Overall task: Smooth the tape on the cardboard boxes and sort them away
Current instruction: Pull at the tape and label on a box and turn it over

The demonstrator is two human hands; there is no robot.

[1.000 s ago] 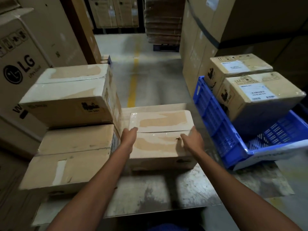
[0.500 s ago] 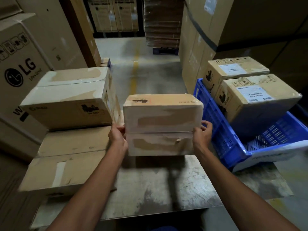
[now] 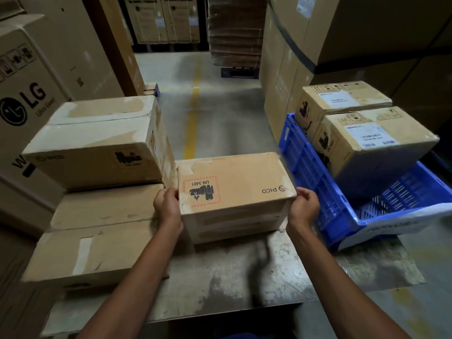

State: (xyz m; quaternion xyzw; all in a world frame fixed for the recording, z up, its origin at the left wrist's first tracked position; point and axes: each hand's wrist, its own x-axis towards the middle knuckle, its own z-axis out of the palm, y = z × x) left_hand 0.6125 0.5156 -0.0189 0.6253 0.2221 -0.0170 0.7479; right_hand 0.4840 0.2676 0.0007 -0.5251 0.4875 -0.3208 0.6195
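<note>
A brown cardboard box [image 3: 239, 187] with a PICO mark and a red-framed UN 3481 label on its upper face sits in the middle of the metal table [image 3: 220, 285]. Its taped face now points toward me. My left hand [image 3: 167, 206] grips the box's left end and my right hand [image 3: 303, 206] grips its right end, fingers curled over the top edges. To the left stand two stacked taped boxes, the upper box [image 3: 97, 140] resting on the lower box [image 3: 97, 233].
A blue plastic crate [image 3: 315, 182] at the right holds two labelled boxes, one [image 3: 374, 138] in front of the other [image 3: 342, 99]. Large cartons with an LG mark [image 3: 27, 101] rise at the left, more tall cartons at the right. A concrete aisle with a yellow line runs ahead.
Both hands went from pressing the taped top to gripping the box's ends. The box was lifted and tipped toward me, so the labelled face is now on top.
</note>
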